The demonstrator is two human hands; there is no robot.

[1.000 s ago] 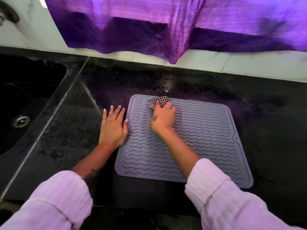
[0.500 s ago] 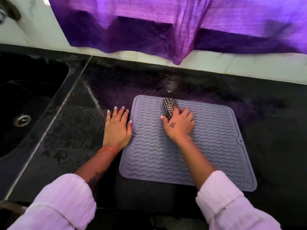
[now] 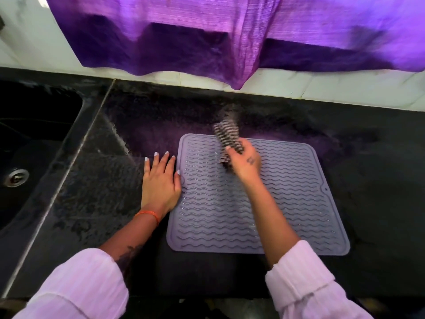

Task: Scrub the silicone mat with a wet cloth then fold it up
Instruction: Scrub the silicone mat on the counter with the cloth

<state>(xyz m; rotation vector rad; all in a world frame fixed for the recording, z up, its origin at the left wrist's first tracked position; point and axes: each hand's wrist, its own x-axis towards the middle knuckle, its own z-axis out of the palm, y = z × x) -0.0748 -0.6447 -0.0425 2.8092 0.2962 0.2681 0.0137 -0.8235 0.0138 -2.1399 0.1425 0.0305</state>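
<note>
A grey silicone mat (image 3: pixel 287 203) with wavy ridges lies flat on the black counter (image 3: pixel 379 215). My right hand (image 3: pixel 246 163) hovers over the mat's far part and grips a black-and-white checked cloth (image 3: pixel 226 135), which sticks up and is blurred by motion. My left hand (image 3: pixel 161 180) lies flat, fingers spread, on the counter against the mat's left edge, with the thumb touching that edge.
A dark sink (image 3: pixel 27 157) with a metal drain (image 3: pixel 16 178) sits to the left. A purple curtain (image 3: pixel 230 38) hangs over the white tiled wall (image 3: pixel 345 88) behind the counter. The counter surface looks wet and streaked.
My right hand has lifted off the mat and bunched the cloth up into the air; before, it pressed the cloth flat and slid it rightwards. The left hand stayed in place.
</note>
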